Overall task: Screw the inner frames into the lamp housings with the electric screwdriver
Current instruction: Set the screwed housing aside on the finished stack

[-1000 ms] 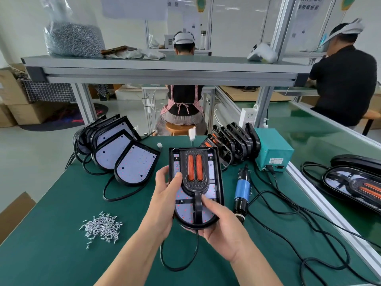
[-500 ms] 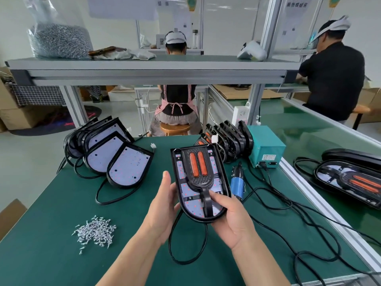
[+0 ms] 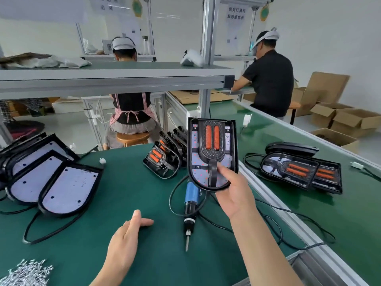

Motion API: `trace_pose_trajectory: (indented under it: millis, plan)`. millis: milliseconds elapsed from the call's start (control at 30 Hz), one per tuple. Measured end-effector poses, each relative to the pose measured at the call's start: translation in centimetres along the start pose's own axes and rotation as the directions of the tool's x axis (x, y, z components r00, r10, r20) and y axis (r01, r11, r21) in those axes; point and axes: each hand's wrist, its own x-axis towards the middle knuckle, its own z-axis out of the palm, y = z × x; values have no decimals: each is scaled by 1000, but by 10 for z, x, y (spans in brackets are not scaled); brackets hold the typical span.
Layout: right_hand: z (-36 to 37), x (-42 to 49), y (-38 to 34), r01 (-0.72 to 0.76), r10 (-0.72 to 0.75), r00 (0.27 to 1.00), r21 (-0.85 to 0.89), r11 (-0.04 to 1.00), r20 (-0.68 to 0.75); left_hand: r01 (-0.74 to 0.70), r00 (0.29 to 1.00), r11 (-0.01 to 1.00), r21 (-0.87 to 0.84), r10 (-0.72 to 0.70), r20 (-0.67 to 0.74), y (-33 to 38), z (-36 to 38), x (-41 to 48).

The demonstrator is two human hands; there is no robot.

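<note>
Housing [image 3: 212, 141] aloft | right grip [image 3: 237, 195] clamped on its lower end | left grip [image 3: 123, 240] apart, empty

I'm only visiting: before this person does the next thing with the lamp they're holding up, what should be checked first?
1. Lamp held securely: ok. The right hand grips its rounded lower end.
2. Frame seated in the lamp: ok. It lies inside the rim.
3. Screws already driven into the frame: cannot tell, too small to see.
4. Screwdriver in reach: ok. It lies on the mat below the lamp, bit towards the person.
5. Left hand free: ok. It is open and holds nothing.
6. Screws at hand: ok. There is a pile at the near left.
</note>
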Motion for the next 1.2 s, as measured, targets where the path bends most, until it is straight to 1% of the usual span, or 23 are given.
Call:
trace_pose_trajectory:
  millis: [100, 167, 267, 367, 500, 567, 633, 733, 800, 867, 900, 967, 1033, 1067, 1200]
  plan:
    - [-18, 13, -20, 81, -77, 995, 56, 995, -65, -15, 999, 1000, 8, 15, -29, -1, 2, 1]
    - [-34, 25, -28, 146, -129, 980, 105, 984, -153, -16, 999, 1000, 9, 16, -50, 0, 4, 2]
    - [-59, 38, -36, 253, -192, 924, 151, 956, -332, -30, 997, 999, 37, 32, -74, 4, 8, 2]
    - [-85, 48, -39, 319, -232, 849, 110, 941, -474, -46, 996, 997, 66, 51, -76, 6, 12, 0]
    - [-113, 62, -37, 336, -205, 765, 108, 936, -611, -67, 993, 994, 86, 75, -93, 7, 15, -1]
    - [-120, 69, -34, 351, -184, 746, 144, 925, -639, -65, 993, 994, 89, 74, -97, 8, 16, -1]
    - [-126, 77, -32, 307, -155, 737, 121, 944, -657, -64, 992, 994, 93, 73, -99, 8, 16, -2]
    - [-133, 91, -34, 139, -105, 712, -7, 990, -694, -68, 992, 992, 109, 79, -96, 8, 16, -2]
    - [-135, 100, -41, 54, -80, 719, -59, 997, -690, -74, 992, 992, 105, 84, -95, 9, 16, -2]
    - [-136, 107, -49, 40, -73, 730, -64, 997, -680, -88, 991, 989, 119, 99, -91, 9, 16, -2]
    - [-137, 109, -52, 47, -78, 721, -64, 997, -688, -94, 990, 986, 135, 107, -87, 7, 16, -2]
    - [-139, 113, -57, 23, -101, 686, -116, 993, -720, -99, 990, 983, 153, 112, -81, 5, 16, 0]
    - [-141, 113, -62, -49, -105, 651, -180, 982, -752, -98, 991, 983, 157, 111, -77, 3, 16, 0]
    - [-141, 114, -65, -78, -110, 645, -208, 975, -756, -96, 991, 983, 159, 110, -78, 2, 16, 1]
    - [-140, 124, -75, -148, -119, 661, -285, 947, -741, -97, 991, 982, 161, 111, -80, 2, 17, 0]
